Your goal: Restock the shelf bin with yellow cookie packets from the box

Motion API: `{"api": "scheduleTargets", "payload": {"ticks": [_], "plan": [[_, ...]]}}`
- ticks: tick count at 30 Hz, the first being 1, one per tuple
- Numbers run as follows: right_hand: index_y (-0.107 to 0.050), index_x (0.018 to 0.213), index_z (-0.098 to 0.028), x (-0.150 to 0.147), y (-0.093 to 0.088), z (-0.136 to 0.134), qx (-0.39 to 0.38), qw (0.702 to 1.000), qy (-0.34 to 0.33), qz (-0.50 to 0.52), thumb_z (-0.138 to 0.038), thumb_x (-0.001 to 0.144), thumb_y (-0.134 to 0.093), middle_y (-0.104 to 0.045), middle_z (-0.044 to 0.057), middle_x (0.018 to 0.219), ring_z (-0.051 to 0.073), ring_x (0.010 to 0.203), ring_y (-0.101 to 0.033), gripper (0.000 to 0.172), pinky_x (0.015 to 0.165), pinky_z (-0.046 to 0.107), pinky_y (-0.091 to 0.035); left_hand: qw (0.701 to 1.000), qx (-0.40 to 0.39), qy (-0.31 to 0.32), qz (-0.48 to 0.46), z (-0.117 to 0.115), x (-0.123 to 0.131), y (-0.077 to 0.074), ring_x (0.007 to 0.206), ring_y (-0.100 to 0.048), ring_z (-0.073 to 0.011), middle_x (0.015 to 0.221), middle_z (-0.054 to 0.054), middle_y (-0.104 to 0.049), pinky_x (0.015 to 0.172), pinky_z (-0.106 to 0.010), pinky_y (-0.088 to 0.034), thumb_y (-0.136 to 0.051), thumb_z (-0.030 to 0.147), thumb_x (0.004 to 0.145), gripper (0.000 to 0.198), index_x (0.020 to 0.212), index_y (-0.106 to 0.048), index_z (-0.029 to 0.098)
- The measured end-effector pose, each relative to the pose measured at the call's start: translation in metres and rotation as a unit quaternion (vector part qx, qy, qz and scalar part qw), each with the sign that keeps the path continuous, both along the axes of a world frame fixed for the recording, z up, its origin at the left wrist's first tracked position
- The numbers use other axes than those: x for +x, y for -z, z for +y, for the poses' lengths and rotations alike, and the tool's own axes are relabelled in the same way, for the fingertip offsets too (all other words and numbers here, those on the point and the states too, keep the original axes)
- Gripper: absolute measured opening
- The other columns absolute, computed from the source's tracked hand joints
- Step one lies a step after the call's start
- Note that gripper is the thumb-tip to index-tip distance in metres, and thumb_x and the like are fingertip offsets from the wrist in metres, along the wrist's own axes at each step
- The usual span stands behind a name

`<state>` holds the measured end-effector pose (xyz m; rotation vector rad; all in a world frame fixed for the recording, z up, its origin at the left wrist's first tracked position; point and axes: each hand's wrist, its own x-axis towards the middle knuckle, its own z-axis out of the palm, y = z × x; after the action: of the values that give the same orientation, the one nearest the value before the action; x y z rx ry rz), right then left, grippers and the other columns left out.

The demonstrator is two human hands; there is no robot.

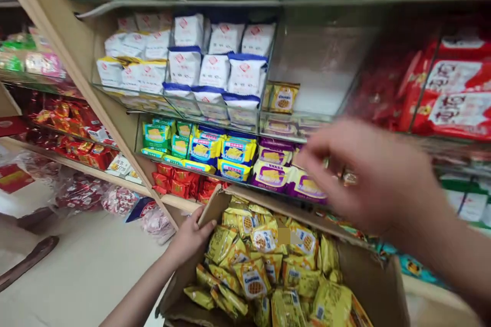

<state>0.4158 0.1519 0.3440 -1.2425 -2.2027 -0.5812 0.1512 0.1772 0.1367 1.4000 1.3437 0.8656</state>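
Note:
My left hand (194, 237) grips the upper left edge of a cardboard box (370, 276), thumb on the rim. Inside lie many small yellow cookie packets (253, 278), heaped loosely. My right hand (356, 173) is raised over the box's right side, before the shelves. Motion smears its fingers, which look bent, and I cannot make out anything in them. Behind and left of it, two or so yellow cookie packets (284, 98) stand in a glass-fronted shelf compartment (318, 61).
White packets (215, 69) fill the compartments to the left, and red bags (456, 89) stand at right. Below are yellow-blue packets (236, 150), purple packets (270, 173) and red packets (178, 184). A wooden upright (88, 92) divides the shelving. Bagged goods (82, 191) lie at lower left.

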Motion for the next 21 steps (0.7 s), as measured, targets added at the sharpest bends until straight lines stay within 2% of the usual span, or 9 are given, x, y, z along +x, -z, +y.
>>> {"api": "scheduleTargets", "payload": {"ticks": [1,2,4,6,8,10,13,18,21], "plan": [[-0.053,0.065,-0.02,0.004,0.033,-0.026,-0.054,0.998,-0.04,-0.005,-0.034,0.086,-0.038,-0.055,0.001,0.064,0.014,0.059,-0.051,0.028,0.055,0.027,-0.038,1.0,0.005,0.005,0.024,0.0,0.0,0.0,0.106,-0.056,-0.0247,0.118,-0.011,-0.059,0.089,-0.035,-0.045,-0.051,0.04,0.077,0.051,0.118,-0.04,0.012],[-0.055,0.069,-0.021,0.01,0.069,-0.047,-0.108,0.994,-0.027,0.002,-0.032,0.085,-0.041,-0.057,0.001,0.066,0.015,0.062,-0.053,0.024,0.057,0.028,-0.04,0.998,0.025,0.002,0.057,-0.001,-0.001,-0.001,0.106,-0.056,-0.0245,0.119,-0.012,-0.058,0.09,-0.036,-0.045,-0.049,0.04,0.079,0.051,0.12,-0.039,0.012],[-0.058,0.08,-0.02,0.026,0.145,-0.074,-0.204,0.976,0.055,0.047,-0.027,0.085,-0.041,-0.062,0.004,0.077,0.017,0.071,-0.058,0.018,0.063,0.029,-0.045,0.98,0.124,-0.026,0.151,-0.005,-0.002,-0.003,0.108,-0.054,-0.0249,0.121,-0.012,-0.056,0.092,-0.038,-0.043,-0.048,0.037,0.08,0.047,0.12,-0.04,0.014],[-0.056,0.103,-0.014,0.043,0.208,-0.086,-0.277,0.945,0.155,0.081,-0.03,0.079,-0.051,-0.062,0.011,0.101,0.023,0.09,-0.059,0.029,0.073,0.033,-0.048,0.931,0.277,-0.034,0.235,-0.012,0.001,-0.007,0.113,-0.049,-0.025,0.121,-0.01,-0.054,0.097,-0.041,-0.037,-0.049,0.029,0.08,0.036,0.114,-0.048,0.018],[-0.051,0.115,-0.01,0.055,0.248,-0.091,-0.326,0.92,0.198,0.086,-0.032,0.073,-0.058,-0.056,0.016,0.117,0.029,0.104,-0.053,0.048,0.081,0.04,-0.047,0.877,0.401,0.036,0.262,-0.021,0.014,-0.012,0.118,-0.043,-0.0236,0.12,-0.008,-0.055,0.101,-0.042,-0.032,-0.048,0.018,0.08,0.026,0.105,-0.055,0.02],[-0.054,0.112,-0.009,0.06,0.264,-0.095,-0.338,0.915,0.2,0.096,-0.031,0.072,-0.058,-0.053,0.016,0.12,0.031,0.109,-0.049,0.045,0.086,0.043,-0.044,0.856,0.429,0.149,0.246,-0.027,0.037,-0.015,0.118,-0.042,-0.0203,0.118,-0.008,-0.056,0.1,-0.038,-0.033,-0.043,0.012,0.081,0.028,0.104,-0.056,0.02],[-0.06,0.089,-0.016,0.06,0.261,-0.104,-0.313,0.923,0.175,0.138,-0.026,0.075,-0.053,-0.055,0.014,0.117,0.029,0.11,-0.048,0.018,0.089,0.044,-0.042,0.883,0.318,0.236,0.252,-0.027,0.08,-0.011,0.115,-0.045,-0.0197,0.121,-0.009,-0.055,0.099,-0.037,-0.035,-0.039,0.015,0.084,0.036,0.118,-0.049,0.018],[-0.057,0.073,-0.021,0.063,0.251,-0.113,-0.305,0.922,0.118,0.207,-0.028,0.077,-0.052,-0.055,0.01,0.118,0.027,0.117,-0.042,0.009,0.092,0.046,-0.04,0.912,0.2,0.221,0.282,-0.009,0.116,-0.001,0.103,-0.052,-0.0323,0.108,-0.016,-0.06,0.089,-0.048,-0.038,-0.059,0.02,0.07,0.05,0.119,-0.05,0.013],[-0.059,0.075,-0.022,0.065,0.249,-0.117,-0.306,0.906,0.1,0.276,-0.032,0.078,-0.053,-0.056,0.008,0.117,0.028,0.12,-0.039,0.011,0.094,0.048,-0.037,0.927,0.186,0.206,0.253,-0.004,0.111,-0.004,0.091,-0.054,-0.0284,0.092,-0.009,-0.062,0.082,-0.041,-0.041,-0.063,0.021,0.067,0.031,0.097,-0.061,0.016]]}}
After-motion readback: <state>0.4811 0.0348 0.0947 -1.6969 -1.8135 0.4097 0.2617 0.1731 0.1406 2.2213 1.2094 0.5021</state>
